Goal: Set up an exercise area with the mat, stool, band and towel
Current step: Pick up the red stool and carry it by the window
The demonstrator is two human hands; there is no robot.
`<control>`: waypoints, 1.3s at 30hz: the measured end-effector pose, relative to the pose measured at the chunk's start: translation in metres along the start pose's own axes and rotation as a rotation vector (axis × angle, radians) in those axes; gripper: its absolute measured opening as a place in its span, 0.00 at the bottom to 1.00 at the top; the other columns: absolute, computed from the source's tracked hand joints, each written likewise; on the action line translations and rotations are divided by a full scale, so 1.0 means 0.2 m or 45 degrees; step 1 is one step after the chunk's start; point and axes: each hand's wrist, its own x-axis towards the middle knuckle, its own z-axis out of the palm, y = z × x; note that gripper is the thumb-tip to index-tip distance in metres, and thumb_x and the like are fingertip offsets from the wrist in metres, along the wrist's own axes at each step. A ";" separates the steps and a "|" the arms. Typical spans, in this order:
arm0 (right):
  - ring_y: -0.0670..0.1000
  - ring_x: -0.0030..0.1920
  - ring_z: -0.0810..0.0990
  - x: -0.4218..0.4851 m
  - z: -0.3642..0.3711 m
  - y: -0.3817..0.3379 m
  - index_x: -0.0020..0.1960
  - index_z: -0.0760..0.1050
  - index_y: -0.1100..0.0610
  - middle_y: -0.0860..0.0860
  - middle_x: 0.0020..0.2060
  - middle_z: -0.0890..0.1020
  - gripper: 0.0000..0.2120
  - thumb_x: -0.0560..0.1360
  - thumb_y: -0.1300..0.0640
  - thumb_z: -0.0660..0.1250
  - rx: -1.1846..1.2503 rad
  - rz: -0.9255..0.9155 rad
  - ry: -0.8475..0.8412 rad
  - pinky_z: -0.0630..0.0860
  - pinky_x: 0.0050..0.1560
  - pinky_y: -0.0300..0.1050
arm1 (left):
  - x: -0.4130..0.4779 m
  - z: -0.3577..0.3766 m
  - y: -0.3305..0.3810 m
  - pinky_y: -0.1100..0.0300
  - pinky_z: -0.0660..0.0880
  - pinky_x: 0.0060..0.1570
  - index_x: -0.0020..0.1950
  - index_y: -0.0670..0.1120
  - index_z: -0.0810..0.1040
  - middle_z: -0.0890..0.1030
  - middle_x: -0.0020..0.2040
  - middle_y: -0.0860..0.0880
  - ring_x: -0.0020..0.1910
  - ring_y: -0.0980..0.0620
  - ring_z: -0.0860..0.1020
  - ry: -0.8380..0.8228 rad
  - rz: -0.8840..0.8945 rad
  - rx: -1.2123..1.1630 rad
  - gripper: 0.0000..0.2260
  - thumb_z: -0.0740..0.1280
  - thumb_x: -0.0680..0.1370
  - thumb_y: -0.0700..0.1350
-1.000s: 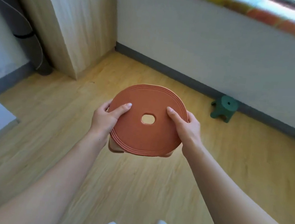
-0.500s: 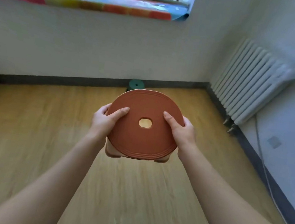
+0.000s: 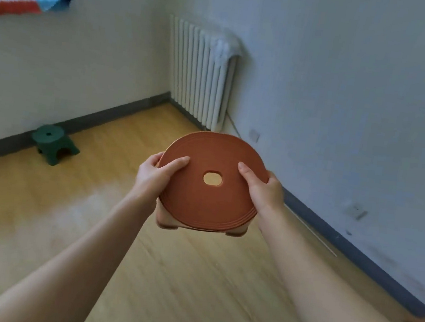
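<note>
Left hand (image 3: 153, 177) and right hand (image 3: 265, 191) still grip the stool (image 3: 201, 199) by its rim, thumbs on the seat, carrying it above the floor (image 3: 165, 275). I've swung right: the radiator (image 3: 201, 71) is now ahead and the green stool (image 3: 53, 144) has slid off left by the wall, so I'd say I'm still choosing a spot. Nothing stands between me and that corner; a pale cloth (image 3: 224, 46) drapes the radiator.

The stool (image 3: 202, 199) looks like smooth matt plastic, terracotta with ridged rim rings. Under it, the floor (image 3: 38, 219) is pale wood-grain with a soft sheen. Behind the stool, the radiator (image 3: 201, 71) looks like white-painted metal.
</note>
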 end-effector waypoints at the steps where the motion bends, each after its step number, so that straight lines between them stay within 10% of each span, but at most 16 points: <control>1: 0.52 0.53 0.81 0.03 -0.07 0.01 0.60 0.75 0.49 0.46 0.50 0.80 0.26 0.67 0.37 0.73 0.001 0.008 0.029 0.78 0.58 0.53 | 0.01 0.09 0.00 0.52 0.79 0.54 0.59 0.49 0.76 0.82 0.52 0.49 0.50 0.50 0.81 -0.024 0.000 0.024 0.24 0.77 0.67 0.54; 25: 0.52 0.54 0.80 1.15 -1.94 0.28 0.65 0.74 0.52 0.48 0.56 0.80 0.29 0.69 0.41 0.74 0.255 0.404 0.897 0.78 0.57 0.50 | 0.45 2.75 -0.16 0.53 0.75 0.56 0.69 0.49 0.70 0.78 0.60 0.50 0.56 0.50 0.77 -0.977 -0.095 0.432 0.33 0.76 0.67 0.56; 39: 0.51 0.58 0.79 1.38 -3.21 0.91 0.68 0.73 0.52 0.48 0.60 0.79 0.30 0.70 0.42 0.73 0.269 0.532 0.832 0.76 0.58 0.48 | -0.09 3.93 -0.68 0.53 0.75 0.57 0.70 0.49 0.67 0.77 0.60 0.50 0.56 0.50 0.77 -1.105 -0.242 0.607 0.36 0.77 0.67 0.56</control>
